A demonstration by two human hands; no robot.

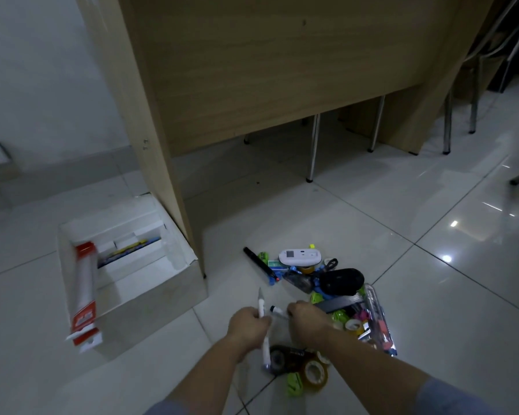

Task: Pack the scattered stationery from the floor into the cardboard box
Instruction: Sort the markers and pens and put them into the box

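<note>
No word, brand or number can be read anywhere. The red-and-white package [83,298], lying along the 9 o'clock side of the cardboard box [150,304], bears white print on its red band at the near end, too blurred to make out. The black tape dispenser [285,353] at 6 o'clock carries a short pale line of print, too small to tell. The white device [300,256] shows only a blank grey panel.
</note>
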